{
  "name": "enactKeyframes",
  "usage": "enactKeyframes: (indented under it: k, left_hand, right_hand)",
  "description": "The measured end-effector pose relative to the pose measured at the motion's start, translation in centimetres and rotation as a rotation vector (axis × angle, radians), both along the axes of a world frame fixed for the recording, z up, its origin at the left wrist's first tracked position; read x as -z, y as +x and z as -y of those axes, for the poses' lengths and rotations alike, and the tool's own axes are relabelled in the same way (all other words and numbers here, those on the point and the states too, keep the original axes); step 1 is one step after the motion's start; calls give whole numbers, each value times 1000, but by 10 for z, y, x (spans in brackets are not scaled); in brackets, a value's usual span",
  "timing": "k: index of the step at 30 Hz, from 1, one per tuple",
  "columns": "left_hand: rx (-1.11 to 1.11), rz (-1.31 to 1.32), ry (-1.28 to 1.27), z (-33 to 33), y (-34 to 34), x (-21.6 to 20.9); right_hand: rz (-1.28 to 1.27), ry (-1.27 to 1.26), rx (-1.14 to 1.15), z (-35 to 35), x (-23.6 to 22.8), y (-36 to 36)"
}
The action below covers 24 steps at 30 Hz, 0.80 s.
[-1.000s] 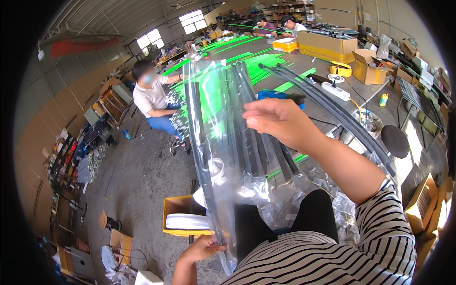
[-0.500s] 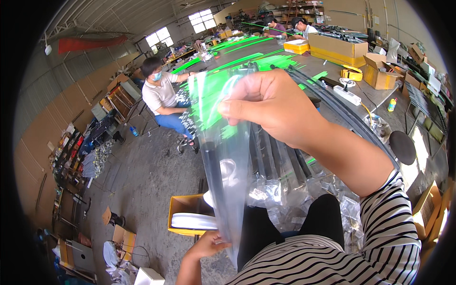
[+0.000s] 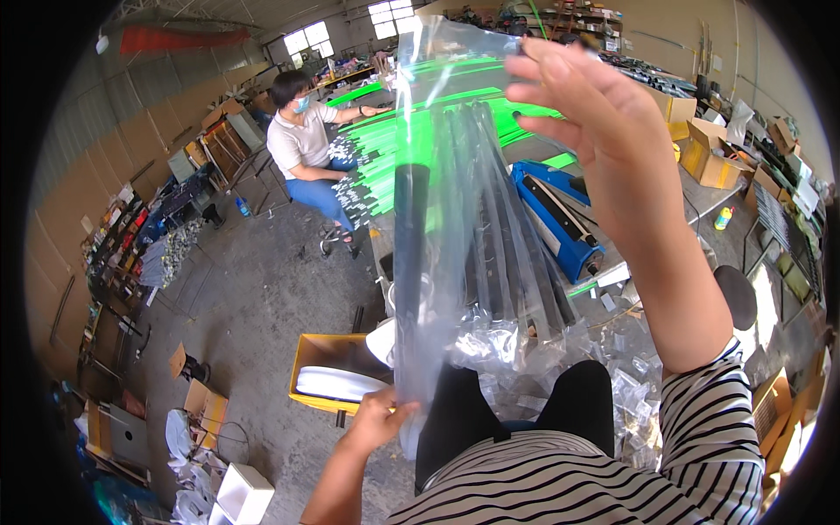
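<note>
A long clear plastic bag stands upright in front of me, with a black tube inside its lower part. My left hand is closed round the bag's lower end. Beside the bag's top corner is my right hand, somewhat blurred, with its fingers spread apart. Behind the bag, several bagged black tubes lie side by side on the table. To their right sits a blue bag sealer, partly behind my right forearm.
Green rods with pale ends cover the table's far side, where a masked person sits at the left. A yellow box with a white roll stands at my left. Loose clear plastic is heaped round my knees.
My right hand has moved up and right, and its pinch has opened. The bag stands straighter, and the tube sits higher in view. The blue sealer has come into sight.
</note>
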<state>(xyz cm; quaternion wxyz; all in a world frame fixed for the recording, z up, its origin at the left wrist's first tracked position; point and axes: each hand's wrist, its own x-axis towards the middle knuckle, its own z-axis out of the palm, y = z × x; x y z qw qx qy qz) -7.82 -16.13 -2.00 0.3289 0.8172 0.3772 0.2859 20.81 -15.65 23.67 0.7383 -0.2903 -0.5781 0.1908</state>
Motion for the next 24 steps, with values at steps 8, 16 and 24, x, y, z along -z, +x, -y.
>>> enactKeyframes:
  k: [8, 16, 24]
  left_hand:
    - [-345, -279, 520, 9, 23, -22]
    - [-616, -441, 946, -10, 11, -48]
    - [-663, 48, 1228, -21, 35, -73]
  right_hand:
    - [321, -545, -54, 3, 89, -13]
    - [-201, -791, -219, -7, 103, 3]
    - [-723, -763, -443, 12, 152, 25]
